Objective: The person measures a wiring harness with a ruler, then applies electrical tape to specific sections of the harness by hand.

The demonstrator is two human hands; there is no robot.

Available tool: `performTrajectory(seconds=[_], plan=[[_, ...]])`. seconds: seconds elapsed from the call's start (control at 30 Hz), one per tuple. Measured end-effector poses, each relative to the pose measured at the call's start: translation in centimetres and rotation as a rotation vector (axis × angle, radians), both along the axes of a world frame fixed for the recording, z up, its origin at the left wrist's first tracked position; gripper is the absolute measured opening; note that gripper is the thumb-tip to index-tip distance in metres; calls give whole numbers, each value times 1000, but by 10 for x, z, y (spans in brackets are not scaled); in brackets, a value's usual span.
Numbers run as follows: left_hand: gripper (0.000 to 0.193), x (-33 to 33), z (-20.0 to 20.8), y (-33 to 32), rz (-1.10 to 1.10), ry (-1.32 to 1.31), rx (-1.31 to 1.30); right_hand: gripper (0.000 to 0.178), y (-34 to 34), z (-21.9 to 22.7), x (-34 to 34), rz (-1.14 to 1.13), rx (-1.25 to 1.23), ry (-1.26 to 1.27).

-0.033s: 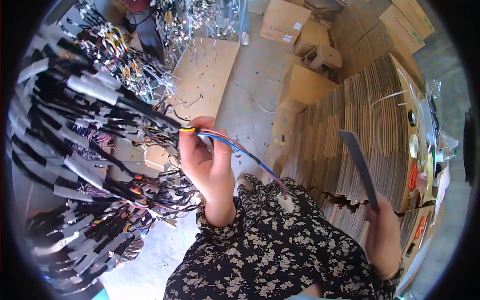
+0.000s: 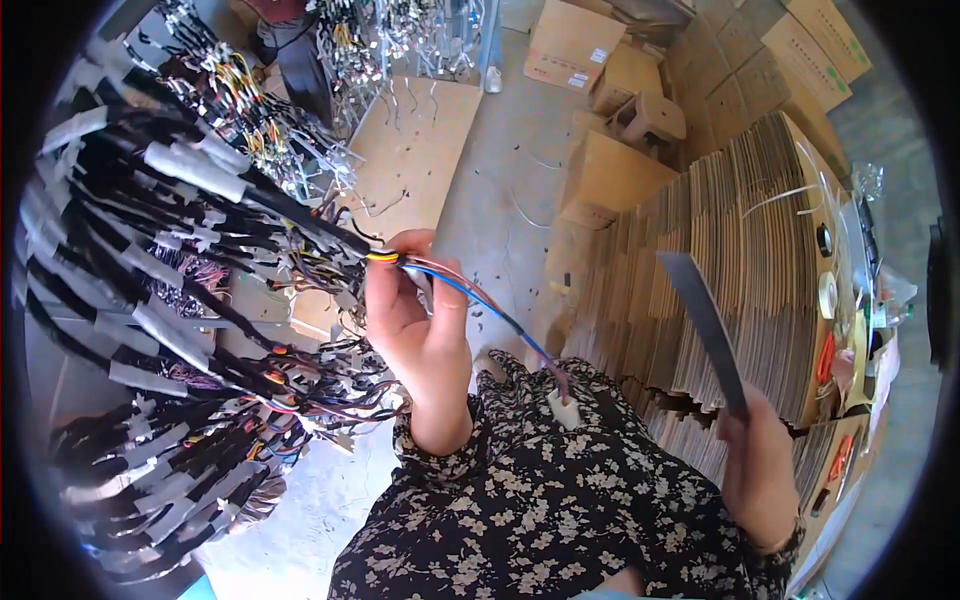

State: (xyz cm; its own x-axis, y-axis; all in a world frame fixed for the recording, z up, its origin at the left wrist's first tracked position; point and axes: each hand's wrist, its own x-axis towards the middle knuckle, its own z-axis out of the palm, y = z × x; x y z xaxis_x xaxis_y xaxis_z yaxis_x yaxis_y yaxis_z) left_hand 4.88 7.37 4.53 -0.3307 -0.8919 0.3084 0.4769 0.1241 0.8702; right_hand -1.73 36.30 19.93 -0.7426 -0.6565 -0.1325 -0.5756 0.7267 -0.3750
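My left hand [image 2: 420, 335] is closed on a wire harness [image 2: 383, 257], pinching it near a yellow-and-red band where black sleeving ends. From there, blue and reddish-brown wires [image 2: 470, 287] run down to a white plug connector [image 2: 564, 409] hanging in front of the patterned clothing. My right hand [image 2: 762, 465] is closed round the lower end of a dark grey flat strip [image 2: 707, 325]. The strip stands up from the fingers, slightly bent, apart from the harness. Left of my left hand hang many black harnesses [image 2: 190, 175] with pale grey wrapped sections.
Stacked flat cardboard [image 2: 690, 290] stands at the right, with tape rolls [image 2: 827, 295] and an orange-handled tool [image 2: 825, 358] on top. Cardboard boxes [image 2: 570, 45] and a stool [image 2: 650, 118] are farther back. A person [image 2: 300, 75] stands at the far left by more hanging wires.
My right hand and the grey strip have shifted slightly left, toward the harness. The white connector has swung a little left. My left hand keeps its pinch.
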Motion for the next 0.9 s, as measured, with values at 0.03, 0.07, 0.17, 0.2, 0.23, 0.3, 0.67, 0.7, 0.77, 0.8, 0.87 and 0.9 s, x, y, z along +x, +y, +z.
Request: performTrajectory(seconds=[0.03, 0.07, 0.17, 0.2, 0.23, 0.3, 0.67, 0.7, 0.77, 0.8, 0.87, 0.9], plan=[[28, 3, 1, -1, -20, -83, -31, 32, -18, -3, -4, 42, -59, -71], [29, 7, 3, 0, -58, -65, -7, 33, -36, -7, -10, 91, -118, -144], [31, 10, 11, 3, -66, -10, -48, 28, -86, -39, -44, 173, -305, -294], [29, 14, 15, 4, -129, 6, 2, 28, -98, -50, -53, 129, -261, -374], [29, 17, 19, 6, -128, 11, -7, 27, -112, -66, -57, 216, -417, -349], [33, 25, 27, 7, -54, -200, -205, 31, -135, -90, -58, 314, -540, -395], [32, 34, 50, 28, -153, -41, 31, 53, -179, -123, -17, 412, -965, -405], [27, 32, 50, 28, -150, 30, 57, 53, -180, -126, -13, 423, -973, -427], [25, 28, 48, 28, -162, 96, 233, 52, -182, -133, -5, 376, -956, -367], [26, 25, 47, 28, -130, 58, 226, 48, -183, -136, -3, 362, -963, -389], [26, 23, 43, 26, -98, 45, 182, 45, -188, -140, -2, 348, -987, -383], [26, 22, 42, 25, -132, 76, 177, 42, -190, -141, -3, 351, -1027, -376]])
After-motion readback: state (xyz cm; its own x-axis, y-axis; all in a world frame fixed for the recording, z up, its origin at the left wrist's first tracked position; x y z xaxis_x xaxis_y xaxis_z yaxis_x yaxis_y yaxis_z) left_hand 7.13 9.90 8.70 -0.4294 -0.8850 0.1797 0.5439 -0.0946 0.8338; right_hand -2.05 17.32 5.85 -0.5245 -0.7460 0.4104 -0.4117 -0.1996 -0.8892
